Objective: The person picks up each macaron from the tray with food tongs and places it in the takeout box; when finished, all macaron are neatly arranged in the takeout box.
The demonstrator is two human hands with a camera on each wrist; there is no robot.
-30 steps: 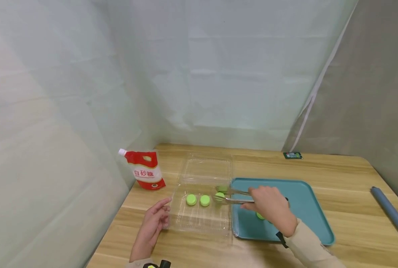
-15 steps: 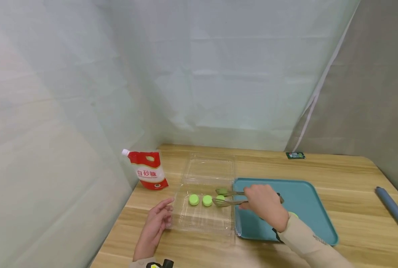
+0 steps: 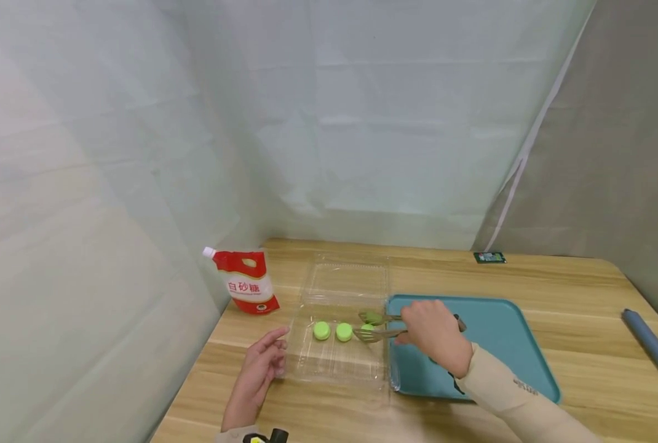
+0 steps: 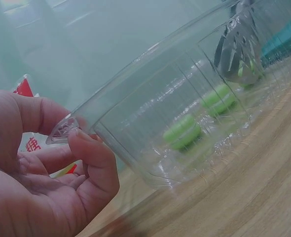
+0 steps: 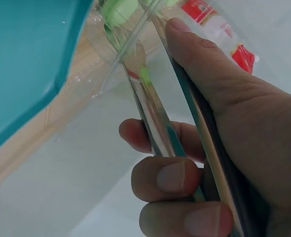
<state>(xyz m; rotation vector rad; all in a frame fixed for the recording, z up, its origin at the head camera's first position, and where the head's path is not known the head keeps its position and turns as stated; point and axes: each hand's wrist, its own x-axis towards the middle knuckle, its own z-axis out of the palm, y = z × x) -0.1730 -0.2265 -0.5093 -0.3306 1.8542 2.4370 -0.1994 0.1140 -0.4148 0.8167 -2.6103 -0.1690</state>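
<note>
A clear plastic container (image 3: 340, 371) lies on the table with its lid folded back. Inside, three green macarons (image 3: 344, 332) stand in a row across the back. My left hand (image 3: 259, 366) is at the container's left side; the left wrist view shows its thumb and finger pinching the corner tab of the rim. My right hand (image 3: 438, 332) grips metal tongs (image 3: 385, 334) from above, with the thumb along one arm and fingers curled round the other. The spread slotted tips of the tongs are on either side of the rightmost macaron (image 3: 368, 330), partly covering it.
A teal tray (image 3: 506, 338) sits right of the container, beneath my right hand and forearm. The red-and-white sugar pouch (image 3: 248, 283) stands back left. A small dark green packet (image 3: 489, 257) lies at the back edge, and a grey-blue roll (image 3: 652, 347) at the far right.
My right hand has shifted slightly left with the tongs, whose tips stay around the rightmost macaron. My left hand keeps its place at the container.
</note>
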